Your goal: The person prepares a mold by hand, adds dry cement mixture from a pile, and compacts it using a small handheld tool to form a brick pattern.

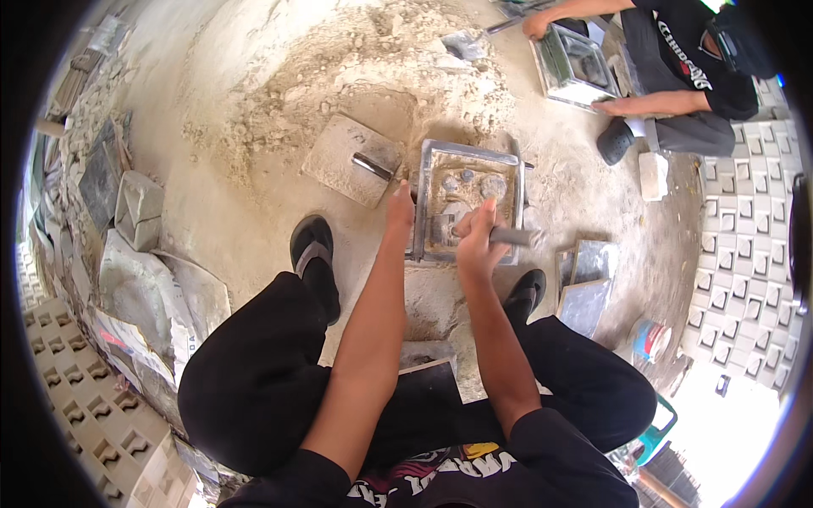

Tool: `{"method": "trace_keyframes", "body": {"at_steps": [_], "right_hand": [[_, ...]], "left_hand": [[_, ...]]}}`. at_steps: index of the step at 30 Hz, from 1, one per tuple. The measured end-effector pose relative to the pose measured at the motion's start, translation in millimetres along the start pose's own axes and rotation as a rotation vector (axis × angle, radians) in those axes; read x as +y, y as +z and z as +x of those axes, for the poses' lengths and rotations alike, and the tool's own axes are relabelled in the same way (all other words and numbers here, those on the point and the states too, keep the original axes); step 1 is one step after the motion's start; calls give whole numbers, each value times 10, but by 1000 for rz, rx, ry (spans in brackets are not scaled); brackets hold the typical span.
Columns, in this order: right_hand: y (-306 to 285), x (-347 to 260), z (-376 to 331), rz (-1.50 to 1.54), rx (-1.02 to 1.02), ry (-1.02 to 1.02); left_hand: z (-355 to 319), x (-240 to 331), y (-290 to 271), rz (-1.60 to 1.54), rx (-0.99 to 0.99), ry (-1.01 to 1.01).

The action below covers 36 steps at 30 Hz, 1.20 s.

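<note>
In front of my feet stands a rectangular metal mould (428, 152), partly filled with tan powdery material. Several round shapes and a small blocky one show in its bed. My right hand (480, 235) is closed over the mould's near right part, around a tool with a thick grey rod-like handle (515, 237); the tool's working end is hidden. My left hand (401, 207) is closed at the mould's left wall, with its fingers partly hidden. Just beyond it, a shiny metal bar (371, 166) lies on a dusty square board (343, 157).
Loose tan sand (330, 85) spreads over the floor ahead. A co-worker (694, 76) at the far right has hands on another mould (584, 97) and a trowel (464, 47). Flat plates (584, 305) lie right of my foot, near a small bucket (650, 340). Sacks (135, 284) stand left.
</note>
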State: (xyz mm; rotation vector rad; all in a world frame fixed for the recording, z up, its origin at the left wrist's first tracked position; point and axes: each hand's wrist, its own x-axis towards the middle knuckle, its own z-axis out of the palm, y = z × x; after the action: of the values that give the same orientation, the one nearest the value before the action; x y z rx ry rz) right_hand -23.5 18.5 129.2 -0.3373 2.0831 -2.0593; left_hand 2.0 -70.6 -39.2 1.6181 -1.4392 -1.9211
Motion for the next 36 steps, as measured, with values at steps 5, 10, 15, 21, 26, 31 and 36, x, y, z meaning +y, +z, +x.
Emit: {"method": "trace_keyframes", "body": {"at_steps": [5,10,15,21,26,31,36], "right_hand": [[-40,-288,81,112,-70,-94],[3,75,-102,125,-56,-6],[-104,-81,30,70,-83,-90],[-128,111,-158,103,-93,-5],[-150,-99,39,-22,6,-16],[-237,150,-96,13,-68,-88],[-58,-173,34,45,-51,-45]], "left_hand": [[-63,-218,13,-71,-67,64],[119,-365,156,141,119,85],[16,-252,171,45,-37,-35],[47,-412,102,24,22,32],[-25,-295,176,152,90,18],[-223,-86,202,218,278,144],[-258,-58,131,241,263,86]]}}
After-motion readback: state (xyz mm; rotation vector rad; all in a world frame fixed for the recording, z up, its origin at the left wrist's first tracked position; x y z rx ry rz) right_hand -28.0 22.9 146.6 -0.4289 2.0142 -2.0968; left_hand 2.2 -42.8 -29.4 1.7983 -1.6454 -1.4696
